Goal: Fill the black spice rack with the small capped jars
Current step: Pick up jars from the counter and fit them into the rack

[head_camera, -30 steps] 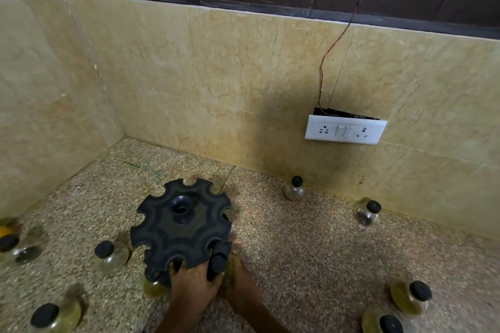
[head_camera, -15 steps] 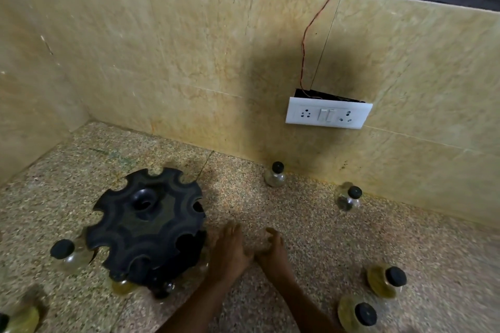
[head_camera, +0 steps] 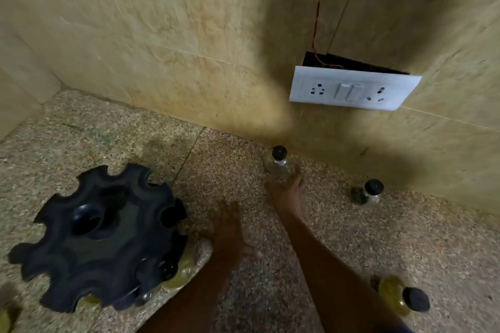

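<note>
The black spice rack [head_camera: 100, 235], round with notched slots, stands on the speckled floor at lower left. A capped jar [head_camera: 169, 272] with yellowish contents sits in a slot on its near right side. My left hand [head_camera: 227, 227] lies flat and open on the floor just right of the rack, holding nothing. My right hand [head_camera: 286, 192] is stretched out to a small clear jar with a black cap [head_camera: 278, 159] standing by the wall. Its thumb and fingers are apart on either side of the jar's base.
Another black-capped jar [head_camera: 369, 193] stands by the wall to the right. A jar with yellow contents [head_camera: 403, 297] lies at lower right. A white switch and socket plate [head_camera: 351, 89] hangs loose from the tiled wall, with a red wire above it.
Both hands left the rack's near edge. The right hand moved forward to the jar by the wall, and the left settled on the floor beside the rack. The view dropped closer.
</note>
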